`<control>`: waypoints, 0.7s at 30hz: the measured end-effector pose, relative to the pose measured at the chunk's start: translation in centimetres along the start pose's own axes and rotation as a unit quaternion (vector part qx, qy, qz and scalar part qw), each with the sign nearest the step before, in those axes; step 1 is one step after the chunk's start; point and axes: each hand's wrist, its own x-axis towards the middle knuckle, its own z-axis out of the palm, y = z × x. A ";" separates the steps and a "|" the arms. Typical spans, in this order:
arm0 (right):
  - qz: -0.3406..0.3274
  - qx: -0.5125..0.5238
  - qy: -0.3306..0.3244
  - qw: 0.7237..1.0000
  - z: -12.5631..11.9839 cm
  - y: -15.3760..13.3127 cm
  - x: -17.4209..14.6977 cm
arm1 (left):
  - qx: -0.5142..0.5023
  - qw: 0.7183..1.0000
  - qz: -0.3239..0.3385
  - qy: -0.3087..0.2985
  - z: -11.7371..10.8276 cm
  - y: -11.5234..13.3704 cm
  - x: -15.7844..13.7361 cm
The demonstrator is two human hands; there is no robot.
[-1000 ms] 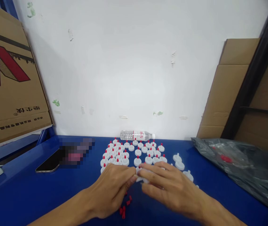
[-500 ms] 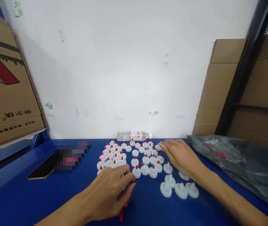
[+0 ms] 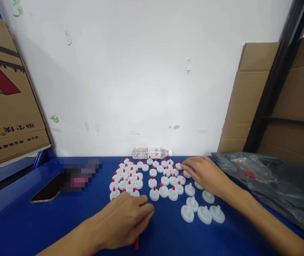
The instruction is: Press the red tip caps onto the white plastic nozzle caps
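My left hand (image 3: 126,218) is low over the blue table, its fingers drawn together and pointing right. A small red piece (image 3: 136,243) shows beneath it; what the fingers hold is hidden. Farther back, my right hand (image 3: 205,174) has its fingers bent together, with the tips beside a white disc-shaped cap (image 3: 178,166) that has a red tip. I cannot see what is between those fingers. A white disc (image 3: 187,174) lies partly under them. Several white caps with red tips (image 3: 154,194) stand in the middle. Nearer my right forearm are several white discs with bare nozzles (image 3: 204,214).
A clear plastic bottle (image 3: 152,153) lies along the wall behind the caps. At left, a phone (image 3: 47,188) rests on the table (image 3: 69,224) beside a blurred-out patch. Dark plastic sheeting (image 3: 282,185) covers the right side. A printed cardboard box (image 3: 10,106) stands at left.
My right fingers have shifted slightly, and the red tip on the cap beside them now shows. The left hand has lowered slightly and covers more of the red pieces.
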 end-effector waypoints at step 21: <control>0.002 0.066 0.083 0.994 -2.0 -3.5 -0.2 | -0.030 0.984 -0.017 0.173 -0.3 -0.4 -0.2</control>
